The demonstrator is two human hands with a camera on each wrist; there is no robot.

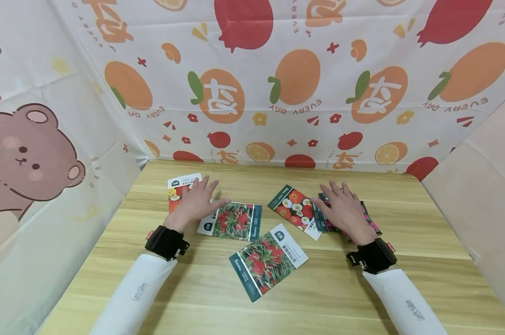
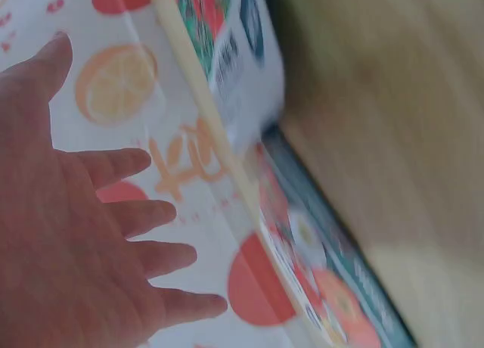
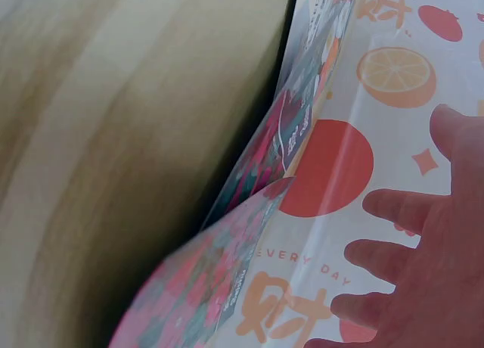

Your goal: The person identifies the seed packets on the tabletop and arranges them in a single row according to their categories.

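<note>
My left hand [image 1: 194,201], fingers spread, hovers over a flower seed packet [image 1: 174,194] at the back left. Beside it lies a red-flowered seed packet [image 1: 237,221], its white end partly under my thumb in the head view. My right hand [image 1: 343,213] is spread above overlapping seed packets with dark green ends and magenta flowers [image 1: 373,225], which it partly hides. Both wrist views show straight, parted fingers with nothing held. To the left of that hand is an orange-and-white-flowered seed packet [image 1: 295,210]. Another red-flowered seed packet [image 1: 269,261] lies slanted, nearest to me.
All the packets lie on a light wood-grain table [image 1: 185,298]. Behind its back edge hangs a white cloth printed with fruit [image 1: 256,121]. A bear-print cloth [image 1: 30,158] borders the left side, and a pale sheet [image 1: 482,186] the right.
</note>
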